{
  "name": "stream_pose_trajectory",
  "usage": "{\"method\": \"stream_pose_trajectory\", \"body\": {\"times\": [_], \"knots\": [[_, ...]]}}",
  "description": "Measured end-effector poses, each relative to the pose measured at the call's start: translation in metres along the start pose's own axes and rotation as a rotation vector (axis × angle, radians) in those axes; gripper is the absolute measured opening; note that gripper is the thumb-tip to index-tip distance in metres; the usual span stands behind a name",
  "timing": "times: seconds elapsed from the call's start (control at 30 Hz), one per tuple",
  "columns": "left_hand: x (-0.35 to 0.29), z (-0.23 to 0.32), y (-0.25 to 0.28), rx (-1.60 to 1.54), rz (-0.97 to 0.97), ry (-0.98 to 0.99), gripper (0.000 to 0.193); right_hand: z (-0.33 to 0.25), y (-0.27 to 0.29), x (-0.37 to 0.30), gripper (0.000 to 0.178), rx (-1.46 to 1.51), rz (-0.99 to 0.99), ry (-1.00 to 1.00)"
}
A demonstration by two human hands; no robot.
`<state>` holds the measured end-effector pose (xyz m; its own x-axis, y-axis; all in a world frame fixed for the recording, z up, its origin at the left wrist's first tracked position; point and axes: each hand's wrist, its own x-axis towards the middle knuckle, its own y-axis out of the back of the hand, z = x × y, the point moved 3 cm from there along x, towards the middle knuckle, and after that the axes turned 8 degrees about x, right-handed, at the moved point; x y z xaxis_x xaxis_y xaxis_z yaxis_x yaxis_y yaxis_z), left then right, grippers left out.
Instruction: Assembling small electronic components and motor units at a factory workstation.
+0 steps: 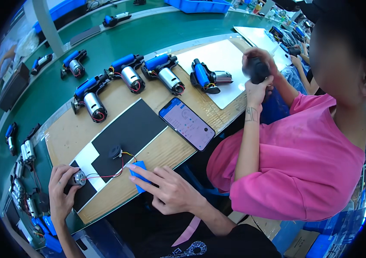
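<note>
A silver motor [78,178] sits in my left hand [62,189], its fingers and thumb closed round the sides. Red wires run from the motor's end toward a blue battery pack [139,175]. My right hand [172,189] grips that pack at the cardboard's near edge, index and middle fingers across its face; the thumb is hidden. Joined to the same wiring, a small round black part [115,152] rests on a black sheet [127,124] between my hands.
Several blue-and-silver motor assemblies [91,99] stand across the cardboard [62,133]. A phone [186,123] with its screen lit lies right of the black sheet. At my right, a person in a pink shirt [294,159] holds a black part [258,71]. More motors [28,150] lie at left.
</note>
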<state>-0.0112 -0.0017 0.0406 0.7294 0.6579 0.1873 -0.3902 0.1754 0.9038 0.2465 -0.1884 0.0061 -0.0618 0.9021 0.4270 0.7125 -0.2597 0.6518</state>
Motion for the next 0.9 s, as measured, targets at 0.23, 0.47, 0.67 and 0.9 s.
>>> {"method": "stream_pose_trajectory", "body": {"times": [0.23, 0.47, 0.67, 0.9], "knots": [[-0.002, -0.003, -0.002, -0.044, 0.023, 0.026, 0.057, 0.002, -0.007, 0.012, 0.04, -0.144, -0.099, 0.11], [-0.002, -0.003, -0.001, -0.036, 0.039, -0.008, 0.058, -0.005, -0.019, 0.022, 0.037, -0.081, -0.07, 0.209], [-0.005, -0.005, -0.004, -0.002, 0.051, -0.011, 0.058, -0.011, -0.05, 0.026, 0.038, -0.121, 0.021, 0.325], [-0.003, -0.001, -0.001, 0.015, 0.028, 0.005, 0.06, -0.027, -0.069, 0.033, 0.032, -0.054, 0.085, 0.453]]}}
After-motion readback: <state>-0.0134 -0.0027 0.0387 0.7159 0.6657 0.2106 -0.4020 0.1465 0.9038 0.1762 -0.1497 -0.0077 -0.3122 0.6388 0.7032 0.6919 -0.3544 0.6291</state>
